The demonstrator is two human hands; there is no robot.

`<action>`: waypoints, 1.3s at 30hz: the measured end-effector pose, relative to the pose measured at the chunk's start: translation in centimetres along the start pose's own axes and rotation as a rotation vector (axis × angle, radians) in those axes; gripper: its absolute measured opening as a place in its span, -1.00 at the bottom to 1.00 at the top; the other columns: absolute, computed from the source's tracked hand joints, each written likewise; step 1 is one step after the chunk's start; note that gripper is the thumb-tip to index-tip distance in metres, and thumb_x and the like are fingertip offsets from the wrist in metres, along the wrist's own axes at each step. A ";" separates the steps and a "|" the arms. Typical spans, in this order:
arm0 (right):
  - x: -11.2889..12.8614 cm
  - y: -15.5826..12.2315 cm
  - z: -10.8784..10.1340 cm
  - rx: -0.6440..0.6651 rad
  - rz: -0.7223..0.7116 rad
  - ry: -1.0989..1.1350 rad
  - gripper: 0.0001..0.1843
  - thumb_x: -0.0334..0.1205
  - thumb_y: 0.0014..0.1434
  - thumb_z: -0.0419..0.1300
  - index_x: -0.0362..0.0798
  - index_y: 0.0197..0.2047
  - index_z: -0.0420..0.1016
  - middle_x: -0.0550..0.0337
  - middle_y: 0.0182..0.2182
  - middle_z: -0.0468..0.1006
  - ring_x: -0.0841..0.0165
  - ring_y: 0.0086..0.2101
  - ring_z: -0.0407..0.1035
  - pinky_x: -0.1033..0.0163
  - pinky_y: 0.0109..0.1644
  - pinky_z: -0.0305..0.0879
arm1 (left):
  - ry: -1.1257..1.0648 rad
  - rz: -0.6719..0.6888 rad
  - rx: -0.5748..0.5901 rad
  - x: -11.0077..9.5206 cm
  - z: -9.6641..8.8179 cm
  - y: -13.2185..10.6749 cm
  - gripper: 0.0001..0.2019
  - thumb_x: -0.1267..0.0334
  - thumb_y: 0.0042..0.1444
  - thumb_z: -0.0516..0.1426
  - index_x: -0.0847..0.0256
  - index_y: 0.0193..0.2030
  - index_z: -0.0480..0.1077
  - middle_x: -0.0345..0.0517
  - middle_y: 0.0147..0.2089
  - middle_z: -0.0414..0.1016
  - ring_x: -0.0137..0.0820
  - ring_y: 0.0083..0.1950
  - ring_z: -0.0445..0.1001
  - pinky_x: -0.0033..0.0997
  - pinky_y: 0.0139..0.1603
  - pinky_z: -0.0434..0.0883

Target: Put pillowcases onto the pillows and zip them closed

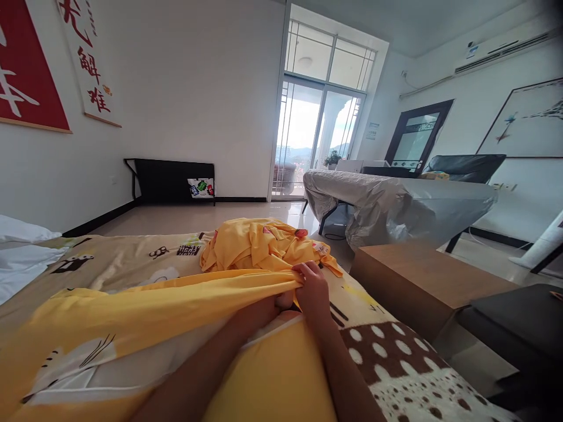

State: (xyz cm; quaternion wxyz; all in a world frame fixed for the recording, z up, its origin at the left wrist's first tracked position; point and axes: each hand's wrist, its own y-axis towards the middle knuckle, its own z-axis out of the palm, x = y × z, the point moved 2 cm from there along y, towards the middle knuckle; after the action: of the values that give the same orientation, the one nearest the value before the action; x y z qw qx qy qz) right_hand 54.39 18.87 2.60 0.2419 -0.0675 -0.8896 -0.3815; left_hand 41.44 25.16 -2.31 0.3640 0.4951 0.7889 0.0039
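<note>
A yellow printed cover point(145, 310) lies stretched across the bed point(132, 255), with its far end bunched in a heap point(259, 243). My right hand point(313, 292) is closed on a gathered edge of this yellow cover, fingers curled over the fold. My left hand point(281, 302) reaches in beside it, mostly tucked under the fabric; only a bit of it shows. Both forearms run up from the bottom of the view over the yellow cloth.
A brown low table point(422, 281) stands right of the bed. Behind it is a table under a grey cover point(396, 205). A dark stool point(519, 328) sits at the lower right. White pillows point(21, 246) lie at the left. A black rack point(171, 179) stands by the far wall.
</note>
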 end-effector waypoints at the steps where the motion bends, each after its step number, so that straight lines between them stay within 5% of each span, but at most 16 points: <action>1: -0.2 0.1 0.2 0.008 0.004 0.041 -0.56 -0.52 -0.25 -0.05 -0.09 -0.31 0.48 0.11 -0.30 0.45 0.31 -0.23 0.34 0.31 -0.17 0.22 | -0.004 -0.007 0.016 -0.5 -0.2 -0.2 -0.68 0.37 0.10 0.05 0.17 0.02 0.33 -0.05 0.18 0.36 -0.27 0.19 0.29 -0.12 0.27 0.21; 6: -1.3 0.4 1.1 0.074 0.080 0.224 -0.61 -0.44 -0.31 -0.03 -0.06 -0.37 0.45 0.19 -0.41 0.53 0.30 -0.34 0.39 0.31 -0.27 0.23 | 0.002 -0.050 0.140 -1.3 -0.8 -0.4 -0.84 0.44 -0.03 0.00 0.19 -0.32 0.33 -0.15 -0.11 0.46 -0.34 -0.03 0.35 -0.28 0.13 0.27; 10: -1.9 0.5 1.7 0.127 0.182 0.306 -0.62 -0.39 -0.32 -0.02 -0.07 -0.37 0.46 0.19 -0.43 0.57 0.29 -0.38 0.42 0.31 -0.32 0.22 | 0.009 -0.148 0.230 -0.3 -0.5 -0.3 -0.92 0.45 -0.12 -0.01 0.21 -0.46 0.23 -0.18 -0.37 0.36 -0.38 -0.27 0.30 -0.33 -0.14 0.31; 13: -2.0 0.5 2.0 0.140 0.218 0.363 -0.67 -0.36 -0.30 0.02 -0.08 -0.38 0.44 0.17 -0.44 0.57 0.29 -0.40 0.42 0.31 -0.36 0.21 | -0.016 -0.183 0.238 -0.1 -0.5 -0.2 -0.93 0.42 -0.13 0.03 0.20 -0.46 0.19 -0.26 -0.43 0.25 -0.45 -0.36 0.21 -0.44 -0.29 0.25; 22: -1.5 0.7 0.4 0.229 0.189 0.145 -0.70 -0.39 -0.26 0.04 -0.10 -0.40 0.50 0.23 -0.57 0.47 0.36 -0.48 0.32 0.34 -0.39 0.10 | -0.019 -0.229 0.162 -2.3 -1.4 -0.7 -0.73 0.03 0.16 0.00 0.20 -0.30 0.30 -0.25 -0.37 0.34 -0.46 -0.36 0.26 -0.41 -0.22 0.30; 25: -1.4 0.7 -0.4 0.347 0.181 0.137 -0.76 -0.40 -0.25 0.03 -0.09 -0.50 0.49 0.24 -0.59 0.45 0.37 -0.49 0.30 0.34 -0.39 0.10 | 0.026 -0.126 0.202 -3.5 -1.3 -1.3 -0.70 0.09 0.26 -0.07 0.19 -0.31 0.38 -0.19 -0.27 0.45 -0.41 -0.22 0.37 -0.37 -0.05 0.33; 32: -0.5 0.4 -0.8 0.273 0.026 0.440 -0.67 -0.38 -0.25 0.02 -0.10 -0.40 0.51 0.18 -0.38 0.52 0.33 -0.31 0.37 0.32 -0.23 0.22 | 0.791 0.393 0.156 -5.2 -0.2 -3.1 -0.79 0.43 0.20 -0.03 0.37 -0.17 0.42 0.04 -0.20 0.50 -0.24 -0.13 0.45 -0.25 -0.01 0.40; 35: -0.1 0.1 -0.5 0.289 0.082 0.573 -0.67 -0.34 -0.20 0.02 -0.10 -0.35 0.51 0.21 -0.44 0.52 0.32 -0.34 0.37 0.33 -0.28 0.23 | 0.812 0.479 0.018 -5.2 -0.2 -3.1 -0.82 0.39 0.21 0.00 0.33 -0.17 0.42 -0.03 -0.22 0.50 -0.29 -0.14 0.45 -0.31 -0.02 0.42; 39: 0.1 0.1 -0.6 0.196 0.122 0.458 -0.66 -0.34 -0.26 0.00 -0.10 -0.38 0.48 0.24 -0.51 0.51 0.37 -0.45 0.32 0.35 -0.39 0.13 | 0.685 0.442 -0.112 -4.6 -0.3 -2.7 -0.84 0.35 0.23 0.03 0.26 -0.16 0.42 -0.11 -0.14 0.49 -0.35 -0.03 0.41 -0.37 0.10 0.38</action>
State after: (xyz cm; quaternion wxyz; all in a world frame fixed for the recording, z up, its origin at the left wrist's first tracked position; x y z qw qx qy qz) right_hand 54.58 18.48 3.06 0.4651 -0.0090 -0.8385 -0.2837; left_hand 40.26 20.31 -0.44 0.0971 0.6023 0.7376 0.2896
